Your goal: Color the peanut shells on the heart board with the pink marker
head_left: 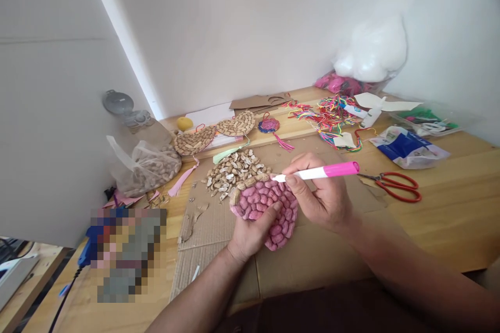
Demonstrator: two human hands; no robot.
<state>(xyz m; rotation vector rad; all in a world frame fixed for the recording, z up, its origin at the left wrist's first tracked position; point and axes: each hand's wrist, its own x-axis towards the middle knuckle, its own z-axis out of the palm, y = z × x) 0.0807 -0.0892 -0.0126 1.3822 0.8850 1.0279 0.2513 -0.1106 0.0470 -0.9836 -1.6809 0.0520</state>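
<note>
My left hand (253, 231) grips a heart-shaped piece covered in peanut shells (283, 223), its thumb lying across the front. Most of these shells are coloured pink, while a row along the upper left edge is still plain tan. In my right hand (322, 200) is a white felt-tip marker (308, 174) with a pink end, pinched between thumb and fingers. The marker's tip points left and lies at the heart's top edge; whether it touches a shell I cannot tell. A heap of loose peanut shells (230, 171) lies just behind the heart on a cardboard sheet (211, 234).
Red-handled scissors (398, 186) and a blue-and-white packet (410, 148) lie to the right. Behind are colourful cords (336, 112), a white glue bottle (373, 114) and plain shell hearts (236, 124). A bag of peanuts (150, 164) stands left, near a blurred-out patch (133, 255).
</note>
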